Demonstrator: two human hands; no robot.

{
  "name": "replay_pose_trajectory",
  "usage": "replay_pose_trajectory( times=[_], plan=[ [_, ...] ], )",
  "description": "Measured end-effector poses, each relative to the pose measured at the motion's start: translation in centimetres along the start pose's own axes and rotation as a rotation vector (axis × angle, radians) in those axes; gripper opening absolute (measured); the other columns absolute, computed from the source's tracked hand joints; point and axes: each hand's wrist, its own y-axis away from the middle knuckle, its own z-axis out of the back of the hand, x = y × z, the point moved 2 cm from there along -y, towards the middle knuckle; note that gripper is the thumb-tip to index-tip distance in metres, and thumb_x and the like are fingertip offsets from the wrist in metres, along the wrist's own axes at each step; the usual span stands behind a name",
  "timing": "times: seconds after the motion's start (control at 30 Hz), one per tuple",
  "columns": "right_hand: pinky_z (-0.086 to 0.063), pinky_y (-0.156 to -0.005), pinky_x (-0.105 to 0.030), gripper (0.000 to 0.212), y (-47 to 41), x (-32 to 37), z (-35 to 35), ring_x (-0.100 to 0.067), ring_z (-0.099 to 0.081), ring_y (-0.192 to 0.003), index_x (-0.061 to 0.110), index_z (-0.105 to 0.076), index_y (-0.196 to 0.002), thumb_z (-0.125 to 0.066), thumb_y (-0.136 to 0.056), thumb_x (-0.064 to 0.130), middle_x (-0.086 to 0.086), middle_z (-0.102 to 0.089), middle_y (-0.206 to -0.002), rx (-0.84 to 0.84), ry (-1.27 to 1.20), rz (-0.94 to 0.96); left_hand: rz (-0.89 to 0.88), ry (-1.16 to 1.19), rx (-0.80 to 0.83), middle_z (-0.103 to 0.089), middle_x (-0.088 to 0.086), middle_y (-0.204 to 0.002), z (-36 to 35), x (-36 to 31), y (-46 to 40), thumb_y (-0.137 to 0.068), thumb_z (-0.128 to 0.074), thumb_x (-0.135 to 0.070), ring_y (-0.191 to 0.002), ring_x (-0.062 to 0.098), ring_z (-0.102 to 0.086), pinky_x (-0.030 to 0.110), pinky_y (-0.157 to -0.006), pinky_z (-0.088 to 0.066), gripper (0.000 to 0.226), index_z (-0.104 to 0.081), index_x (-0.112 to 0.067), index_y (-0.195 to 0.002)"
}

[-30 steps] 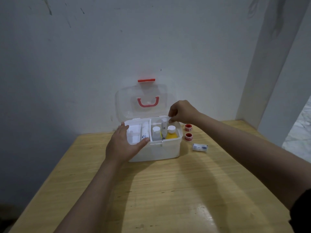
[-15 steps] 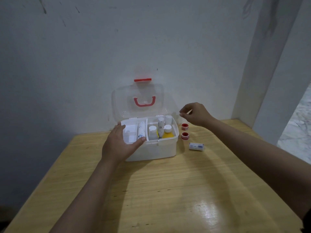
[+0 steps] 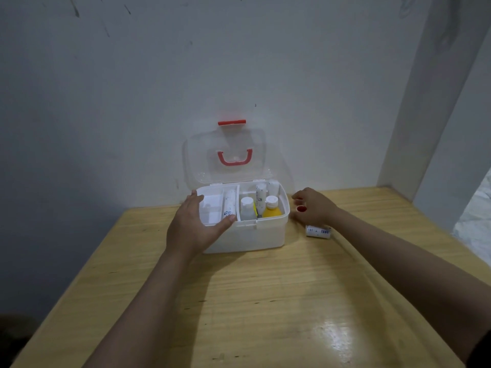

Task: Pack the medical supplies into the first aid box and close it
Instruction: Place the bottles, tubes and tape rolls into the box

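Note:
The white first aid box stands open on the wooden table, its clear lid with red handle upright against the wall. Inside are a white tube, a white bottle, a yellow bottle and a tall white tube. My left hand grips the box's front left corner. My right hand rests to the right of the box, fingers spread over two red tape rolls; one roll shows between the fingers. A white bandage roll lies just below that hand.
A white wall stands right behind the box. A white pillar rises at the table's back right corner. The table edges fall off at left and right.
My right hand let go of the tall tube in the box, moved right and came down over the red tape rolls. The left hand stayed on the box.

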Motion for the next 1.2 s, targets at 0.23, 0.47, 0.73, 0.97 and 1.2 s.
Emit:
replay_pose_trajectory(
  times=[0.23, 0.47, 0.73, 0.97, 1.2],
  plan=[
    [-0.047, -0.081, -0.027, 0.039, 1.1, -1.1, 0.6, -0.015, -0.058, -0.093, 0.014, -0.064, -0.106, -0.076, -0.07, 0.023, 0.002, -0.061, -0.1, -0.064, -0.052, 0.042, -0.001, 0.005, -0.011, -0.032, 0.001, -0.154, -0.2, 0.2, -0.1, -0.063, -0.063, -0.073, -0.139, 0.024, -0.034, 0.044, -0.104, -0.038, 0.096, -0.041, -0.018, -0.139],
    [-0.041, -0.065, -0.017, 0.023, 2.5, -1.7, 1.1, -0.011, -0.06, -0.086, 0.017, -0.069, -0.09, -0.073, -0.068, 0.015, 0.006, -0.067, -0.091, -0.119, -0.122, 0.063, 0.009, 0.02, -0.01, -0.032, 0.001, -0.154, 0.0, -0.1, 0.0, -0.064, -0.064, -0.072, -0.139, 0.025, -0.034, 0.046, -0.104, -0.038, 0.096, -0.04, -0.019, -0.14],
    [-0.045, -0.064, -0.021, 0.024, 4.7, 0.8, 4.7, -0.003, -0.058, -0.079, 0.021, -0.066, -0.088, -0.076, -0.068, 0.017, 0.012, -0.064, -0.088, -0.146, -0.148, 0.169, 0.014, 0.03, -0.004, -0.032, 0.001, -0.154, 0.1, -0.2, 0.1, -0.063, -0.065, -0.072, -0.139, 0.025, -0.034, 0.046, -0.104, -0.038, 0.097, -0.04, -0.019, -0.14],
    [-0.05, -0.067, -0.024, 0.03, 5.8, 4.5, 8.6, -0.005, -0.059, -0.083, 0.02, -0.066, -0.096, -0.079, -0.068, 0.019, 0.009, -0.065, -0.094, -0.171, -0.098, 0.297, -0.009, 0.034, 0.01, -0.029, 0.0, -0.155, 0.3, -0.2, 0.1, -0.064, -0.063, -0.073, -0.141, 0.021, -0.03, 0.042, -0.105, -0.036, 0.098, -0.039, -0.018, -0.141],
    [-0.052, -0.073, -0.028, 0.029, 5.1, 3.4, 7.4, -0.011, -0.06, -0.085, 0.019, -0.066, -0.098, -0.077, -0.071, 0.02, 0.007, -0.064, -0.094, -0.121, -0.008, 0.156, -0.016, 0.062, 0.023, -0.029, 0.0, -0.155, 0.5, -0.1, 0.2, -0.063, -0.063, -0.074, -0.142, 0.018, -0.028, 0.04, -0.106, -0.034, 0.099, -0.038, -0.018, -0.141]
  ],
)
